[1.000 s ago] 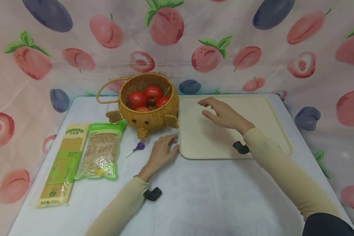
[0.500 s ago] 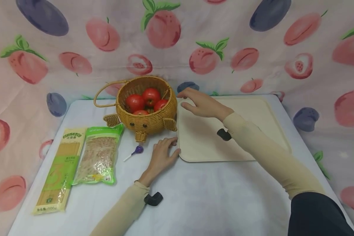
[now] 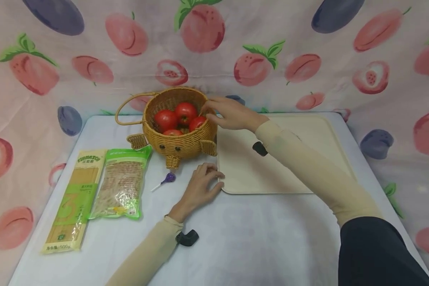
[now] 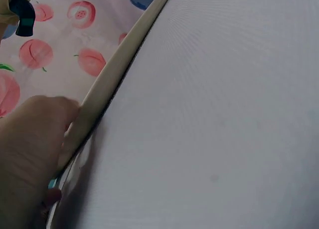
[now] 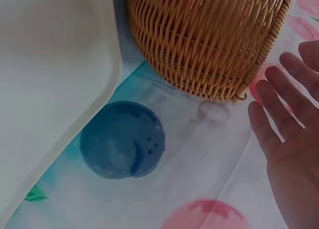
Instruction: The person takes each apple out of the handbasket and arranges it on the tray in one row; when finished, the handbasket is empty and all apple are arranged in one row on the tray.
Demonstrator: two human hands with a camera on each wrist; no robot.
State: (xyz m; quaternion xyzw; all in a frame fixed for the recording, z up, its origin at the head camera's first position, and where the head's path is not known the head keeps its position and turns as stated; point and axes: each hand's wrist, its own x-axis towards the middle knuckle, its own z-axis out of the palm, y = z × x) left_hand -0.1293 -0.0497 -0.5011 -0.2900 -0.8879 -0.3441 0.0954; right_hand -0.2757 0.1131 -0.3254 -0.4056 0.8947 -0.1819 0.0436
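A wicker basket [image 3: 186,143] with an animal face stands at the back of the table. Inside it lie several red, glossy, apple-like fruits [image 3: 186,113]. My right hand [image 3: 232,114] hovers at the basket's right rim with fingertips over it; the right wrist view shows the fingers of that hand [image 5: 294,124] spread beside the wicker, apart from the fruit. A cream tray [image 3: 268,174] lies right of the basket. At its front left corner my left hand [image 3: 200,184] rests with loosely bent fingers touching the edge; in the left wrist view its thumb side lies against the rim [image 4: 117,64].
A purple lollipop [image 3: 169,177] lies in front of the basket, left of my left hand. Further left are a green-topped bag [image 3: 123,184] and a long pack of spaghetti [image 3: 75,202]. Behind the table hangs a fruit-print cloth [image 3: 214,63].
My right hand has moved left from above the tray to the basket's right rim. The left hand has shifted slightly right, its fingers now over the tray's corner.
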